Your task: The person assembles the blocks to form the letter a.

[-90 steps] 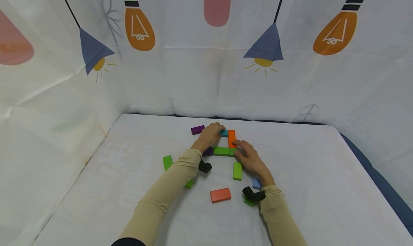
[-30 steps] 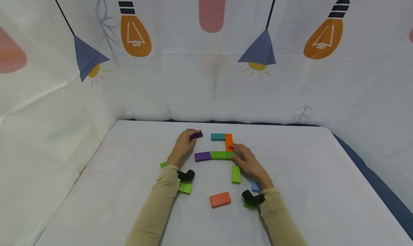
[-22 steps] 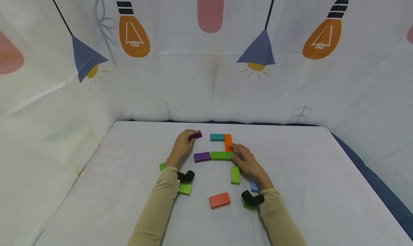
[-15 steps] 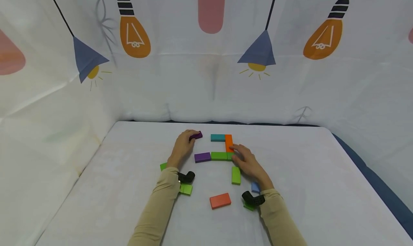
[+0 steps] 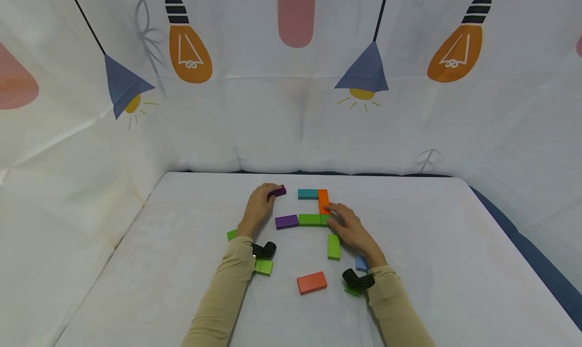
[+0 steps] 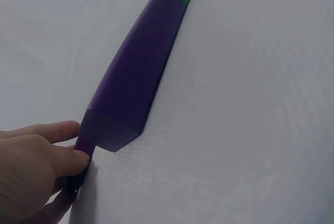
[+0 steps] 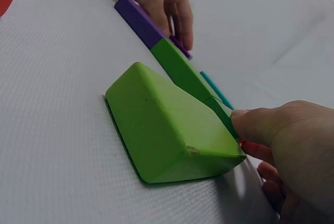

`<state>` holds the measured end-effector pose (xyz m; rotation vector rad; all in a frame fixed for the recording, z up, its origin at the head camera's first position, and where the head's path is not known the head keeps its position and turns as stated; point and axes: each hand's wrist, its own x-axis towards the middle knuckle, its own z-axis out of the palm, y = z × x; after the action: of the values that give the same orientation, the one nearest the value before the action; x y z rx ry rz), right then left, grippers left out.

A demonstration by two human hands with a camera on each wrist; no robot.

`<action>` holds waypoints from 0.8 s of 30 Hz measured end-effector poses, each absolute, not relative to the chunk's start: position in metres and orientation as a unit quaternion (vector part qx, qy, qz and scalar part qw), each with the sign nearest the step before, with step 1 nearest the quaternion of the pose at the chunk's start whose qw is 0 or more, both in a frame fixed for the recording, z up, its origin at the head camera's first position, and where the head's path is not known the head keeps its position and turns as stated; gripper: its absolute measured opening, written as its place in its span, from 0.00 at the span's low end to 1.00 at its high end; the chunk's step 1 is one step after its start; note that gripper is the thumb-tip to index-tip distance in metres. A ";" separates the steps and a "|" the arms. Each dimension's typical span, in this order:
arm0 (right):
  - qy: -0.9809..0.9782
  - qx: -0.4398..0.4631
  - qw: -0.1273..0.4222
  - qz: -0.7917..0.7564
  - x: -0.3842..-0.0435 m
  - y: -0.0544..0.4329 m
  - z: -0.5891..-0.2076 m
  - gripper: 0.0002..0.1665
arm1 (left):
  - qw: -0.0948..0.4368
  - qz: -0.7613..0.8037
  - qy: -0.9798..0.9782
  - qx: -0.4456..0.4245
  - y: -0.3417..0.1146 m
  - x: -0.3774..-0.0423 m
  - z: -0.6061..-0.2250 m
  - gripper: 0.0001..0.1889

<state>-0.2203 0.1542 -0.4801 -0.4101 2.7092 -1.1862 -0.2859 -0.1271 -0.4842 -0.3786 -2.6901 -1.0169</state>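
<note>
Pinching the far purple block (image 5: pixel 279 191), left hand (image 5: pixel 258 204) has left teal block (image 5: pixel 308 194), apparently set; right hand (image 5: pixel 351 229), loose-fingered, touches orange block (image 5: pixel 323 200).

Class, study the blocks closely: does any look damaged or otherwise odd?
Yes: the foremost lime block in the right wrist view has a brownish mark on one edge, odd against its plain green; chip or dirt, I cannot tell.
</note>
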 end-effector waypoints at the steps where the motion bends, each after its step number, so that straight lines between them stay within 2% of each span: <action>1: 0.904 -0.137 0.077 -0.397 -0.220 0.154 -0.480 0.26 | 0.120 -0.349 -0.921 -0.129 -0.127 -0.286 -0.484 0.18; 24: 0.902 -0.148 0.075 -0.399 -0.221 0.156 -0.482 0.27 | 0.127 -0.359 -0.914 -0.141 -0.125 -0.286 -0.483 0.18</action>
<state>-0.2212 0.1560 -0.4817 -0.4438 2.7055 -1.1968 -0.2855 -0.1254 -0.4832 -0.4110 -2.6597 -1.0451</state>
